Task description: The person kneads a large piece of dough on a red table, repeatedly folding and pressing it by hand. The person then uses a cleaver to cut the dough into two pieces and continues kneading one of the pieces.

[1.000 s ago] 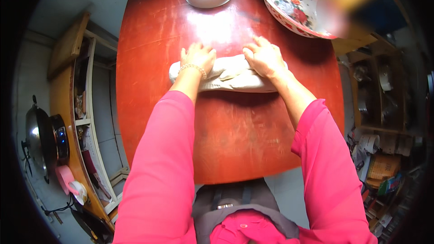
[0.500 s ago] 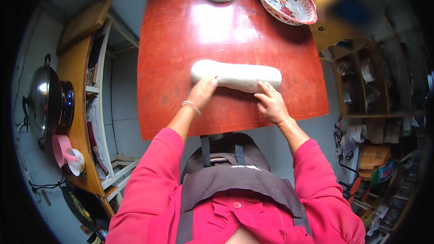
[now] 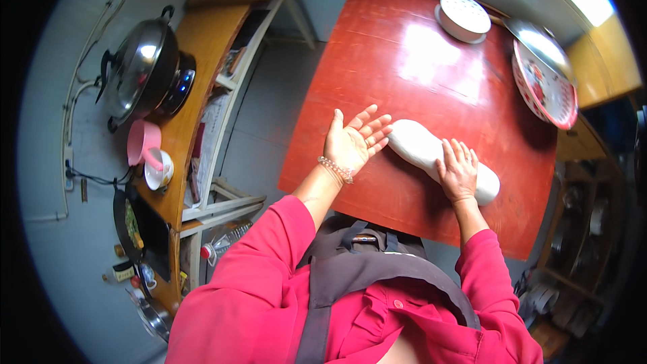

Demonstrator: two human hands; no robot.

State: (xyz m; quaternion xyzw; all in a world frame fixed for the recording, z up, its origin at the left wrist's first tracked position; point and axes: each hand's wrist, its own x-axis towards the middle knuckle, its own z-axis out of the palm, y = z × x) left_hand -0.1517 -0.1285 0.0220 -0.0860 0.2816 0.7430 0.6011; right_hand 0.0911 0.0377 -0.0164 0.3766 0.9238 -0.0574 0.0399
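A long white roll of dough lies on the red-brown table. My right hand rests flat on top of the roll near its right end, fingers spread. My left hand is lifted beside the roll's left end, palm turned up and fingers apart, its fingertips close to the dough. A bead bracelet sits on my left wrist. Both arms wear pink sleeves.
A white perforated lid and a flowered bowl under a metal lid stand at the table's far side. To the left a wooden counter carries a steel wok on a cooker, a pink cup and a small bowl.
The view has swung to the left. My left hand has come off the dough and turned palm up. The roll now lies slanted, with my right hand on top of it.
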